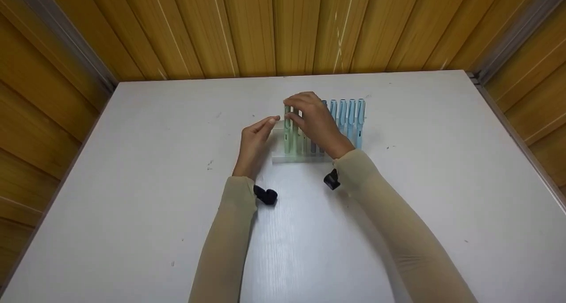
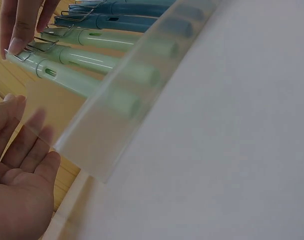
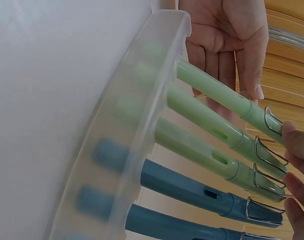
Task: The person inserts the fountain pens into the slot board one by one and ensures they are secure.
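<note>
Pens stand in a clear rack (image 1: 283,158) mid-table; the leftmost green pen (image 1: 287,135) is being seated or lifted, its cap pinched by the right hand (image 1: 315,119). Left hand (image 1: 254,139), fingers straight, steadies the rack's left end; next needs a straight vertical pull or push.

beige sleeves (image 1: 398,232), black wrist cameras (image 1: 265,195)

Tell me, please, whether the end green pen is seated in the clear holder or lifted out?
Seated: the end green pen has its lower end inside the clear holder, standing alongside the others.
</note>
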Demonstrator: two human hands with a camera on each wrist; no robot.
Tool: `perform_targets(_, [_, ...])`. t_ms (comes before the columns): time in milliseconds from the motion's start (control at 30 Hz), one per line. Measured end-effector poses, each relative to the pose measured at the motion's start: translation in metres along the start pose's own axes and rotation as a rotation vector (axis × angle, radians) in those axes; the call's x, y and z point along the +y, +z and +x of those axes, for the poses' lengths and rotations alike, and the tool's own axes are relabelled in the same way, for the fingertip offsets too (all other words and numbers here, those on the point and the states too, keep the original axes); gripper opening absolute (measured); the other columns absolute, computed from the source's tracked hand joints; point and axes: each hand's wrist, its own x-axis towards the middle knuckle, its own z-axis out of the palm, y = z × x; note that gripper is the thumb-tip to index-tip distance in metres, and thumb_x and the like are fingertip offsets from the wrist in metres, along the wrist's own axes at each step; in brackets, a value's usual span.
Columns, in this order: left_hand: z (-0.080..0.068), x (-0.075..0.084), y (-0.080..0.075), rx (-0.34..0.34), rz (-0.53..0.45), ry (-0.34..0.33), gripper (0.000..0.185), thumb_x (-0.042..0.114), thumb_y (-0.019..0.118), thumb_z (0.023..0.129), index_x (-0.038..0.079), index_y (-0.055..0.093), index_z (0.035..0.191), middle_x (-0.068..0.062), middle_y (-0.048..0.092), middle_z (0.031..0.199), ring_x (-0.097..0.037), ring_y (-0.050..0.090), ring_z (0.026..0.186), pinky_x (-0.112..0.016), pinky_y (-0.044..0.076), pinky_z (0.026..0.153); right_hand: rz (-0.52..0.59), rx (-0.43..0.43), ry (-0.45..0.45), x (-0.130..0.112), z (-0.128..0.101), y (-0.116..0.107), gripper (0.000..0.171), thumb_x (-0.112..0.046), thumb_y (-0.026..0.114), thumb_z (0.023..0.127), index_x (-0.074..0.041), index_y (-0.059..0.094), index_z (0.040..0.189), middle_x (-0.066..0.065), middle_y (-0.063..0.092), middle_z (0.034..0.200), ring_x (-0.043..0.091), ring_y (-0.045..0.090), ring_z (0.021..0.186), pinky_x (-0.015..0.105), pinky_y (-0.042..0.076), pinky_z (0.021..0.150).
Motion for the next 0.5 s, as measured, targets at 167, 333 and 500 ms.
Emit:
perform_targets(167, [-0.0012,-0.0004,0.0005,0.015,0.015,0.01,0.035,0.038,0.062,0.093,0.014,0.07,0.119,0.0,0.065,0.126,-0.012,0.052,0.128,-0.033,0.04,0.11,-0.017,-0.003,0.035,0.0017,0.0021,0.0026,0.031,-0.017,0.066,0.091,-0.011,0.067,0.121,0.005,0.067,0.122,0.023,0.052,0.122,0.038,0.042,0.108])
perform_targets(333, [-0.0027,0.0001,0.0013,0.018,0.018,0.02,0.035,0.038,0.062,0.093,0.015,0.07,0.118,0.001,0.066,0.125,-0.012,0.053,0.127,-0.033,0.039,0.11,-0.041,-0.01,0.056,0.0018,0.0031,0.0035,0.032,-0.018,0.067,0.091,-0.012,0.067,0.122,0.004,0.067,0.123,0.024,0.051,0.124,0.042,0.037,0.111])
perform_targets(500, [-0.0028,0.001,0.001,0.019,0.04,0.029,0.036,0.041,0.062,0.092,0.016,0.071,0.117,0.001,0.066,0.125,-0.011,0.053,0.127,-0.033,0.04,0.11,-0.052,0.003,0.08,0.001,0.0028,0.006,0.032,-0.017,0.068,0.09,-0.013,0.067,0.122,0.004,0.067,0.124,0.025,0.049,0.128,0.046,0.033,0.113])
